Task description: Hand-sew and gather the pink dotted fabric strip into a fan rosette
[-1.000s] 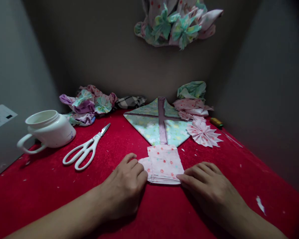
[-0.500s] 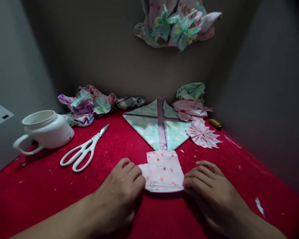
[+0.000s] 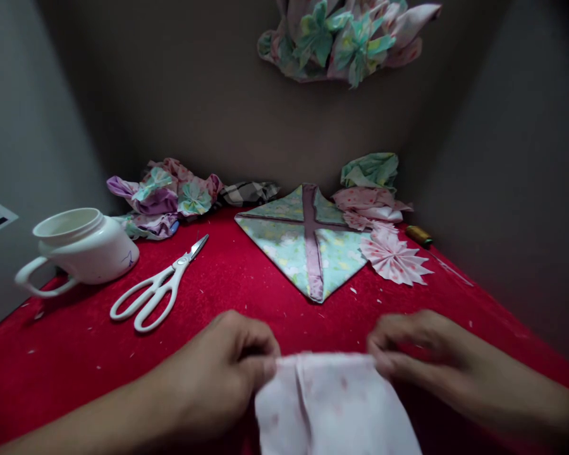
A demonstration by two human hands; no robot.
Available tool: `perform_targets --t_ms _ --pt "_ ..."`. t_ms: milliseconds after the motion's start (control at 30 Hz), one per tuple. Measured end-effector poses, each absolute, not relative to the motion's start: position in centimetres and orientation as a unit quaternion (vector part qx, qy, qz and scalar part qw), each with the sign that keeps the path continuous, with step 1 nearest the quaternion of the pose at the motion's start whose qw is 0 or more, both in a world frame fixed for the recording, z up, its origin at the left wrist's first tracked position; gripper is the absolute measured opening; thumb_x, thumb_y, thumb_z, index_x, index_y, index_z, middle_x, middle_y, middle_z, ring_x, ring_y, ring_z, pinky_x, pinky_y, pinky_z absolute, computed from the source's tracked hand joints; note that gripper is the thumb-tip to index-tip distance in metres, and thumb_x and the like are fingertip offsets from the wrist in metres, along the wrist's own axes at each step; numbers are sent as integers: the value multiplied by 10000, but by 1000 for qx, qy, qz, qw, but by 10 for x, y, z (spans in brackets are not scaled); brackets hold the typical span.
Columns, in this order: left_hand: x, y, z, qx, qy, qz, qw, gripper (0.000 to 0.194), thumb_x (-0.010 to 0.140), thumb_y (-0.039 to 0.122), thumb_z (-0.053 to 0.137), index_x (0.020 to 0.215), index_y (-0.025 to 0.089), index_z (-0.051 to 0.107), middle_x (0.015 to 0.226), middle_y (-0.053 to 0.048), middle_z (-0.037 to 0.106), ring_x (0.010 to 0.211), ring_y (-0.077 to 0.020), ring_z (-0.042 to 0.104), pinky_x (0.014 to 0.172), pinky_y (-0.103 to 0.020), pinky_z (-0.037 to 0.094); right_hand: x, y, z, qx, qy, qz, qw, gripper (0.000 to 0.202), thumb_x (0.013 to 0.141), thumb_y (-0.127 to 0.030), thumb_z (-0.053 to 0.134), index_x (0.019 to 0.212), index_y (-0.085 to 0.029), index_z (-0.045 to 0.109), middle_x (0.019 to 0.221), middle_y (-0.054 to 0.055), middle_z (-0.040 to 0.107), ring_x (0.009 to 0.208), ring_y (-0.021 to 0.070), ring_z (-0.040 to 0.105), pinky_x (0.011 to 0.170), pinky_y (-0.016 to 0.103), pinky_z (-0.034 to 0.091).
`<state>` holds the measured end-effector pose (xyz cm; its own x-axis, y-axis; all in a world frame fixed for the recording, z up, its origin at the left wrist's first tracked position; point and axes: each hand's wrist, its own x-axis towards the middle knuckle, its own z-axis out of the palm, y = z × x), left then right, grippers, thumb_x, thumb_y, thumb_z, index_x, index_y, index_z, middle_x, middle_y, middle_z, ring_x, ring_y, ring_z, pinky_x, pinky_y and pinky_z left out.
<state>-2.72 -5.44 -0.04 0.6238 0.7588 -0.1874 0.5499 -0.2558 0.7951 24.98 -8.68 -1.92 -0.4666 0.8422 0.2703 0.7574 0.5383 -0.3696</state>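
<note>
A piece of pink fabric with faint reddish spots hangs between my hands, its lower part cut off by the frame's bottom edge. My left hand pinches its upper left corner between thumb and fingers. At the upper right corner, my right hand pinches the cloth the same way. The top edge is stretched nearly straight, and a fold line runs down the left part. Beyond the hands lies a green floral fabric square with a mauve cross strip. A pleated pink fabric rosette touches its right side.
White-handled scissors lie left of centre, beside a white mug. Bunched fabric pieces sit at the back left, more folded cloth at the back right. A thread spool is near the right wall. Fabric flowers hang above.
The pink fabric has been lifted and drawn toward me, and it now hangs from its pinched top edge instead of lying folded on the table. The view has shifted slightly.
</note>
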Motion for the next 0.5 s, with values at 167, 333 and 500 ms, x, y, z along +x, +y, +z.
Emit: perform_targets --t_ms 167,333,500 --pt "-21 -31 -7 842 453 147 253 199 781 134 420 614 154 527 605 -5 517 565 -131 475 515 -225 343 225 -53 -17 -482 -839 140 213 180 839 -163 461 708 -183 584 655 21 603 608 146 528 570 257 384" --pt "-28 -28 -22 904 360 175 148 212 818 118 375 697 136 548 660 -39 512 605 -147 453 539 -250 338 224 -55 -29 -440 -866 -24 235 232 841 -142 428 704 -144 615 631 61 601 638 179 507 622 316 336" --pt "-29 -25 -26 923 317 189 111 218 825 87 363 721 128 550 667 -46 512 607 -148 436 532 -255 336 222 -53 -29 -437 -864 -38 246 237 837 -134 431 716 -144 635 630 54 611 639 172 512 638 314 331"
